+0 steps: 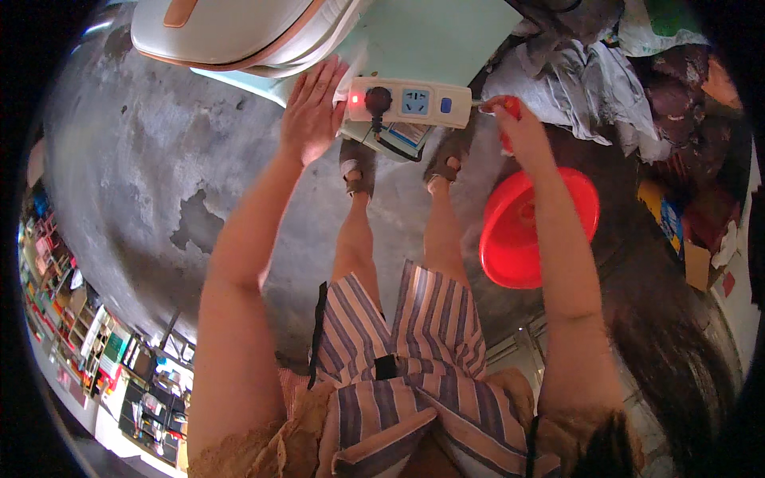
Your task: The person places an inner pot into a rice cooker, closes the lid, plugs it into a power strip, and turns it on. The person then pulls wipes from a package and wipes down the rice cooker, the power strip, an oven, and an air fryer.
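Note:
A white power strip [441,105] lies at the near edge of a pale green tabletop [427,42]. A black plug [378,101] sits in one socket, and a red light glows at the strip's left end. My left hand [314,116] is flat, fingers extended, beside that end and close to the white rounded case with brown trim [227,30]. At the other end, my right hand [523,128] holds a small red object [507,143], partly hidden by the fingers. Its fingertips are at the strip's cord; whether they grip it is unclear.
Below the strip is a pale box-like item [382,143] with a label and black cord. A red plastic basin [508,245] stands on the concrete floor [269,179], partly behind my right forearm. Grey-white plastic sheeting [556,83] and cardboard [697,266] lie at right.

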A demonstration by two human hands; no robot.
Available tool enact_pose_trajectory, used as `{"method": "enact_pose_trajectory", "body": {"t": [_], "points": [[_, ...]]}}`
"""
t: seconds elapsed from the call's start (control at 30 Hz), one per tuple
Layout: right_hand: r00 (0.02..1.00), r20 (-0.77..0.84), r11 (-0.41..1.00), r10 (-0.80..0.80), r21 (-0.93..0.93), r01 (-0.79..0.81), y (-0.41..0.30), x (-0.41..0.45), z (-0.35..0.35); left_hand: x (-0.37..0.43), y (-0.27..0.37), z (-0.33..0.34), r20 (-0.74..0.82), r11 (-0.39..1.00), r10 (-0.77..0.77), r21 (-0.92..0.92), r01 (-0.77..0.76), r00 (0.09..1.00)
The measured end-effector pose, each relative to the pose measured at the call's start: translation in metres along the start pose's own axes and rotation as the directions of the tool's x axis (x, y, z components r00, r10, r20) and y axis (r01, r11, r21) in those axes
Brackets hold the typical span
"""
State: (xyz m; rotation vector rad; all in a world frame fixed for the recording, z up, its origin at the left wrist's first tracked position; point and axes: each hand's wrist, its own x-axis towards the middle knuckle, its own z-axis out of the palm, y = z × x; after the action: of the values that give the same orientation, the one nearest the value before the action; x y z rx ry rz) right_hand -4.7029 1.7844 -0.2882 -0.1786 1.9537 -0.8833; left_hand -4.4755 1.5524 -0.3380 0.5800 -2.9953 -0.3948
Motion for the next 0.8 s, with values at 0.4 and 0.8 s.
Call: {"method": "enact_pose_trajectory", "body": {"t": [0.4,0.8], "points": [[0.783,-0.010,0.715,-0.622,-0.415,0.563,0.000,-0.002,0.010,0.016,-0.004,-0.002,0.037,0.998,0.049,-0.042,-0.048,0.998],[0.639,0.402,0.365,-0.656,-0.572,0.734,-0.021,0.016,0.019,0.019,0.000,-0.002,0.079,0.999,0.008,-0.033,-0.005,0.997]]}}
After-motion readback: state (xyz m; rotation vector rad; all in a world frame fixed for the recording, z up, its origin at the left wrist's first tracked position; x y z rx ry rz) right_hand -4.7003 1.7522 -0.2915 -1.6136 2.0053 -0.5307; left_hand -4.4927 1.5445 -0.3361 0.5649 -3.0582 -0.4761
